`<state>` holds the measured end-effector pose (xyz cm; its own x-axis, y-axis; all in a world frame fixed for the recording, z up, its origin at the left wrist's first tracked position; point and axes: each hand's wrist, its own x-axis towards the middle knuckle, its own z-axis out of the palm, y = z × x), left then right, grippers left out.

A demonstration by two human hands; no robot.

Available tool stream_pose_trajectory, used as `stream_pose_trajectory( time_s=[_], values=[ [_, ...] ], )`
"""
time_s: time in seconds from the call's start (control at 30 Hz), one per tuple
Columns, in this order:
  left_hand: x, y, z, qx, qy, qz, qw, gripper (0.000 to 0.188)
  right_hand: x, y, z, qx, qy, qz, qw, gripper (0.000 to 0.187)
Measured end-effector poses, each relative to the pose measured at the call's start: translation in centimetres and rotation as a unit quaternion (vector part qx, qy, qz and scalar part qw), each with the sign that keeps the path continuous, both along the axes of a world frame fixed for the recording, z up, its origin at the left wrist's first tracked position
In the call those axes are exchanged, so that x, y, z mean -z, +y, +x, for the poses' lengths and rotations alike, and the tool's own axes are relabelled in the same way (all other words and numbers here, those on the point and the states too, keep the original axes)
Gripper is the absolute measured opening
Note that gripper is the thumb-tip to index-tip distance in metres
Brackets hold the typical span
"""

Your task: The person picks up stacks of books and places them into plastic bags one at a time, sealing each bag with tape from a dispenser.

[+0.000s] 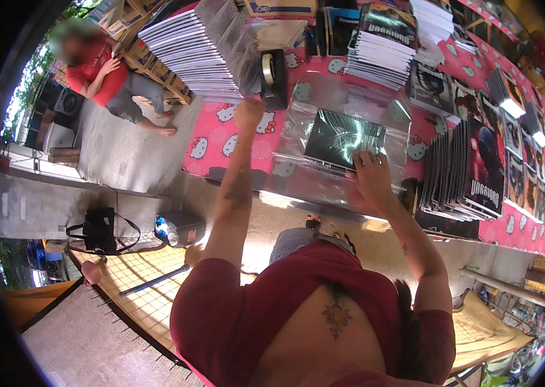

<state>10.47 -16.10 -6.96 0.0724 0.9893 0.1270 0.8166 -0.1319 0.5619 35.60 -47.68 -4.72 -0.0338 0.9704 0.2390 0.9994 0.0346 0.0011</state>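
A dark spiral notebook [333, 138] with a shiny, light-catching cover lies inside or under clear plastic sleeves [291, 151] on the table. My right hand [370, 171] rests flat on its right part, fingers stretched out, with a ring on one finger. Farther left, my left hand [250, 115] is closed, just beside the near end of a black tape dispenser [275, 87] holding a roll of tape. Whatever its fingers may pinch is too small or hidden to make out.
A tall stack of notebooks [201, 64] rises beyond my left hand. More notebooks [382, 58] are piled at the back, and a spiral-bound row [446, 171] stands at right. The pink patterned tablecloth [201, 145] ends near me. Another person [101, 71] sits at far left.
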Motion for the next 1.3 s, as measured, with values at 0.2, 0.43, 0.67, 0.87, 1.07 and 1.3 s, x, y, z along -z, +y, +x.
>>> stream_pose_trajectory(
  time_s=[0.2, 0.43, 0.67, 0.87, 1.07, 1.3],
  values=[
    [0.4, -1.8, 1.3, -0.021, -0.267, -0.011, 0.963, 0.022, -0.5, 0.0, -0.2, -0.02, 0.005, 0.019, 1.0, 0.059],
    [2.9, -1.6, 0.4, -0.095, -0.297, -0.118, 0.943, 0.023, 0.0, 0.1, 0.1, -0.02, 0.02, 0.021, 0.999, 0.064],
    [-4.3, -3.0, 1.5, 0.004, 0.23, 0.077, 0.97, 0.024, 0.8, 0.1, 0.9, -0.022, 0.036, 0.043, 0.998, 0.058],
    [-4.5, -16.2, 11.9, 0.26, -0.179, -0.213, 0.925, 0.026, 0.9, -0.1, 0.9, -0.034, 0.049, 0.044, 0.997, 0.056],
    [-2.8, -17.1, 13.5, 0.285, 0.153, -0.087, 0.942, 0.05, 0.8, -0.3, 0.6, -0.015, 0.07, 0.034, 0.997, 0.054],
    [-3.2, -18.7, 11.6, 0.352, 0.219, 0.03, 0.91, 0.048, 0.5, 0.6, 1.7, 0.045, 0.121, 0.078, 0.989, 0.052]
  ],
)
